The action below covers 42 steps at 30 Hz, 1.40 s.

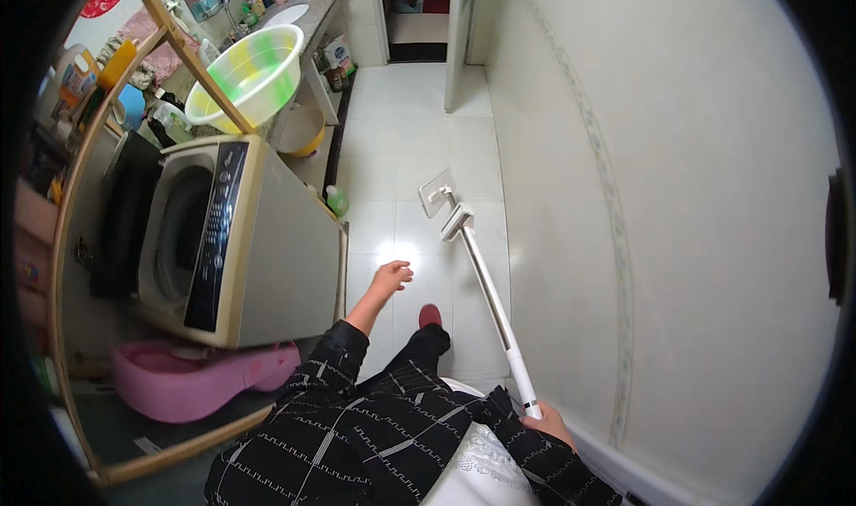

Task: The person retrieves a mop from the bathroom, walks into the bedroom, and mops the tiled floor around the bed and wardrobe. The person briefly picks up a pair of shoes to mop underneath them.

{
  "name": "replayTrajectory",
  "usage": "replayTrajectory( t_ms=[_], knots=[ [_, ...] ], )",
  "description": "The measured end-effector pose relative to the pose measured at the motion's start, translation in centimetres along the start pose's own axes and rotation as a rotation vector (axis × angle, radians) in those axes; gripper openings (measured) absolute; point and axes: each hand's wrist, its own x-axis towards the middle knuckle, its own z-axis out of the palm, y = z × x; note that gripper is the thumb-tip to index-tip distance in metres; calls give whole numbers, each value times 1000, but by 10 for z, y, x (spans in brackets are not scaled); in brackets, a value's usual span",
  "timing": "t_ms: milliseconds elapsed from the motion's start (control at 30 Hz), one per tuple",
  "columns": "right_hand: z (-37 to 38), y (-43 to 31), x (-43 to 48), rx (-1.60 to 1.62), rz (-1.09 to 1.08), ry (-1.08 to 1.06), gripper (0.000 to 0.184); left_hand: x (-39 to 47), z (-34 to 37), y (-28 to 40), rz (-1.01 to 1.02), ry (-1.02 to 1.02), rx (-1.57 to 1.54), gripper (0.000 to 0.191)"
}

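My right hand [552, 426] is closed around the top end of a white flat mop's handle [498, 312]. The pole runs away from me beside the wall, with a white sliding wringer [458, 223] low on it. At its far end the flat mop head [436, 193] is tilted; whether it touches the tiles I cannot tell. My left hand [392, 276] hangs over the white tiled floor [376, 228] with loosely bent fingers and nothing in it. Below it one red shoe [430, 315] shows.
On my left stands a top-loading washing machine [287, 245] with its lid up, framed by wooden bars [200, 75]. A pink plastic basin [194, 389] lies beside it. A large green-yellow tub [251, 81] rests by the counter. A green bottle [337, 202] stands low; the door [461, 44] is ajar ahead.
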Motion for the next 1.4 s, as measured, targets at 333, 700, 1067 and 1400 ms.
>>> replayTrajectory(
  t_ms=[333,700,1067,1400],
  knots=[
    [-39,-277,209,133,61,-16,29,165,-37,189,67,-62,-2,36],
    [-87,-548,470,68,16,-176,30,419,-174,401,210,151,-40,34],
    [-51,-748,680,-58,-3,-87,34,628,-357,520,238,237,-129,31],
    [9,-929,795,-81,-19,0,28,840,-502,689,357,335,-65,32]
  ],
)
